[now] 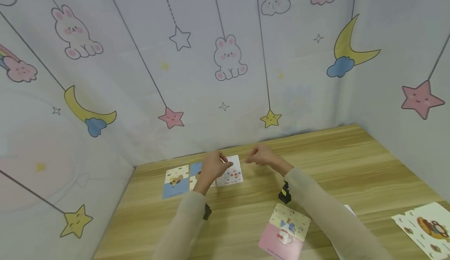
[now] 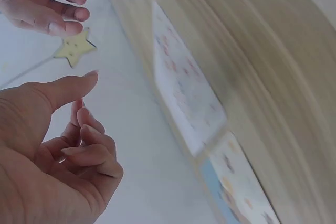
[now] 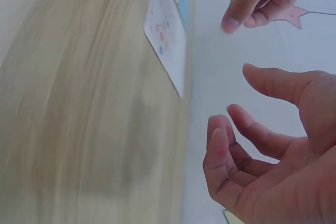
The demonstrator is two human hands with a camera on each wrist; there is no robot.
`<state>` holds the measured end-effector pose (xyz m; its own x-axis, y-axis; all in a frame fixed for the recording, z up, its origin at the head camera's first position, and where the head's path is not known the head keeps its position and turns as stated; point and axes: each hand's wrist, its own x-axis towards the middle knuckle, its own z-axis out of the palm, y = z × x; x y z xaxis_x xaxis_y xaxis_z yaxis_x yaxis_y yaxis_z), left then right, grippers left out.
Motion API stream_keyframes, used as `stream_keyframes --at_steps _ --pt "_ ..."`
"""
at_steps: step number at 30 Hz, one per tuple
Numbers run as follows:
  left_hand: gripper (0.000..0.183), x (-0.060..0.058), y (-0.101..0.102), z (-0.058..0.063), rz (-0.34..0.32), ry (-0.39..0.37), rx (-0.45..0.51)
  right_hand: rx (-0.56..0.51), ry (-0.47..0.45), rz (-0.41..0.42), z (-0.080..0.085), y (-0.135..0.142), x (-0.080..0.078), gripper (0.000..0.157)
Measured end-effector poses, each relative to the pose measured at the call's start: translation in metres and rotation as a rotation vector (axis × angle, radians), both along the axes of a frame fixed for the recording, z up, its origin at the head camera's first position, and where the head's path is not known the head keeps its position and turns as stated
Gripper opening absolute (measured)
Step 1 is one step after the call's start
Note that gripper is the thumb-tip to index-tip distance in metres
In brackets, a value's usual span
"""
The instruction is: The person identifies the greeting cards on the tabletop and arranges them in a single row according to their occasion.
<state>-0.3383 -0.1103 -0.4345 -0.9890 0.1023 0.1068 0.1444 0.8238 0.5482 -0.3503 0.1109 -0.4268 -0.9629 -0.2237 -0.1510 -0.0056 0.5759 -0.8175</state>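
Note:
My left hand (image 1: 212, 169) hovers over the row of cards at the table's back edge, its fingers loosely bent and nothing between them. Just right of it, my right hand (image 1: 263, 156) hangs in the air, thumb apart from the bent fingers, also holding nothing. Nearest to both lies a white card (image 1: 230, 177) with small red and blue prints. Beside it are a blue-and-cream card (image 1: 195, 169), partly hidden by the left hand, and another cream-and-blue card (image 1: 176, 181) with a brown animal. In the left wrist view the white card (image 2: 184, 85) lies flat on the wood.
A pink-and-yellow card (image 1: 284, 232) lies near the front, left of the right forearm. Another card (image 1: 427, 228) with a brown animal is at the right edge. The right sleeve covers most of a white card (image 1: 350, 210). A printed curtain (image 1: 197, 80) hangs behind the wooden table (image 1: 334, 154).

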Motion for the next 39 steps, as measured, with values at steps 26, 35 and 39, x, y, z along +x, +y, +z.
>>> stream_keyframes --at_steps 26,35,39 --pt "0.063 0.109 0.153 0.001 -0.525 0.069 -0.326 0.176 0.244 0.254 0.004 0.174 0.133 0.036" --pt "0.080 0.145 0.189 -0.018 -0.687 0.141 -0.579 0.294 0.355 0.323 -0.028 0.209 0.165 0.054" --pt "0.087 0.158 0.204 -0.032 -0.690 0.149 -0.685 0.386 0.450 0.309 -0.039 0.217 0.176 0.059"
